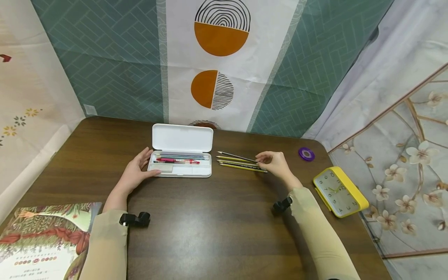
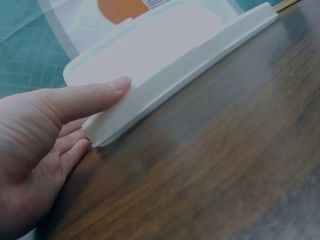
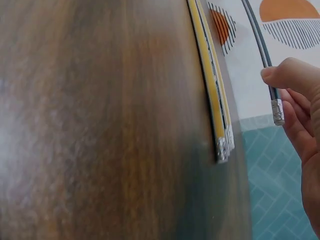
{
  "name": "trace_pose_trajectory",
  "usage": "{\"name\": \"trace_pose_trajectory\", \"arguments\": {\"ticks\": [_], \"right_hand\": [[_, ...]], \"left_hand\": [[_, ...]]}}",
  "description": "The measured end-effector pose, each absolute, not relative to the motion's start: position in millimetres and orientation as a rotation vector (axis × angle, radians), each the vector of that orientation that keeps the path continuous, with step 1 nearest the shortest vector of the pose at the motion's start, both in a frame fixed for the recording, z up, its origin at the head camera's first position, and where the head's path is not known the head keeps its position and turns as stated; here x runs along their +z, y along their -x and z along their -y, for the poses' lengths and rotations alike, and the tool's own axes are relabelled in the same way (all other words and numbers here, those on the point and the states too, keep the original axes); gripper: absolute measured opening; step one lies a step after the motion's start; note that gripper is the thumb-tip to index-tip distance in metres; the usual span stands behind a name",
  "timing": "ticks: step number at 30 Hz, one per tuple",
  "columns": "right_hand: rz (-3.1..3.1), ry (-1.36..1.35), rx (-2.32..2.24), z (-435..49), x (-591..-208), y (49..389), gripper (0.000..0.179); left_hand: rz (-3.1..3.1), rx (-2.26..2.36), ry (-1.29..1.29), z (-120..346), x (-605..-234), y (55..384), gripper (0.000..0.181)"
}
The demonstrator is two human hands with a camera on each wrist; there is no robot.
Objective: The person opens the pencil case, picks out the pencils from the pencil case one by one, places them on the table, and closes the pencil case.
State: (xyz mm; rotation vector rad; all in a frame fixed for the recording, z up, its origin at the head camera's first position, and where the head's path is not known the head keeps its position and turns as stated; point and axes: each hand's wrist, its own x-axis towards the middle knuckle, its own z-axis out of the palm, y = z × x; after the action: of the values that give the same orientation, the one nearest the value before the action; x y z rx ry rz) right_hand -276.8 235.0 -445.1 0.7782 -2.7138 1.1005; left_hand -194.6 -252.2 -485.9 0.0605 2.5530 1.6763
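A white pencil case lies on the table with its lid raised. Pencils, a red pen and a whitish block lie inside it. My left hand grips the case's left end, its thumb on the front rim in the left wrist view. To the right, my right hand pinches a dark pencil near its silver-banded end. That pencil is lifted above several yellow-and-black striped pencils, which lie side by side on the table.
A yellow alarm clock stands at the right side, with a round purple object behind it. An illustrated book or sheet lies at the front left. Patterned cloth hangs beyond the table's back edge.
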Motion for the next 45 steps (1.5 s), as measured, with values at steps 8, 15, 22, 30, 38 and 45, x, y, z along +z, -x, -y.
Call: {"name": "trace_pose_trajectory", "arguments": {"ticks": [8,15,22,30,38,45], "right_hand": [[2.829,-0.801,1.104,-239.9,-452.7,276.2,0.018],[2.890,-0.802,1.111,-241.8,-453.9,273.9,0.016],[2.929,-0.806,1.101,-243.0,-457.5,275.3,0.016],[2.929,-0.803,1.146,-244.0,-459.5,274.1,0.016],[2.938,-0.813,1.136,-244.8,-462.1,273.3,0.016],[2.944,-0.830,1.114,-246.5,-463.8,273.5,0.016]], "left_hand": [[-2.550,1.673,-0.056,252.7,-486.1,194.7,0.107],[-2.553,1.670,-0.055,251.9,-486.5,195.5,0.107],[-2.564,1.661,-0.050,252.4,-486.5,195.2,0.107],[-2.569,1.652,-0.051,252.6,-488.3,195.2,0.109],[-2.574,1.660,-0.057,252.5,-488.3,195.4,0.106],[-2.558,1.669,-0.057,252.1,-486.5,195.0,0.106]]}}
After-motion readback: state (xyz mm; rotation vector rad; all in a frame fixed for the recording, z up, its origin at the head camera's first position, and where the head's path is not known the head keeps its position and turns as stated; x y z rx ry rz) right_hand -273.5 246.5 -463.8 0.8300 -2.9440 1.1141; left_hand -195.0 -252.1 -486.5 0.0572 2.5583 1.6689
